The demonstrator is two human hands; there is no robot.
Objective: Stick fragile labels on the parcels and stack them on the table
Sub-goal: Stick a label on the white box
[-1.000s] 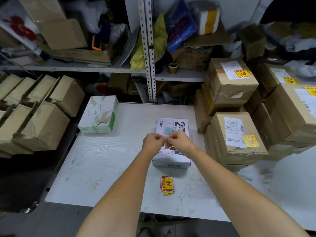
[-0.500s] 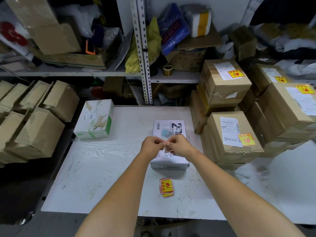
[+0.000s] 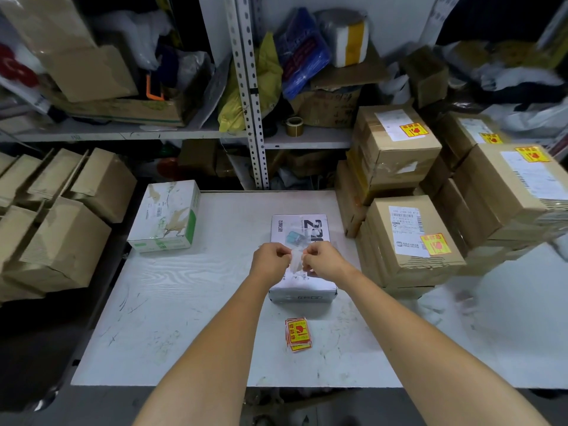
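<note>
Here, brown parcels [image 3: 408,241] are stacked at the right of the bench [image 3: 184,302], with a green box [image 3: 166,216] far left. A pale label [image 3: 295,260] is pinched between the left hand [image 3: 270,260] and right hand [image 3: 322,260] over the central white parcel [image 3: 307,287], which is partly hidden.

A parcel [image 3: 307,224] lies at the centre of the table [image 3: 184,318]. Labels [image 3: 298,334] lie before it. A box [image 3: 166,215] sits rear-left. Stacked parcels [image 3: 408,241] stand right. A shelf [image 3: 307,139] runs behind.
</note>
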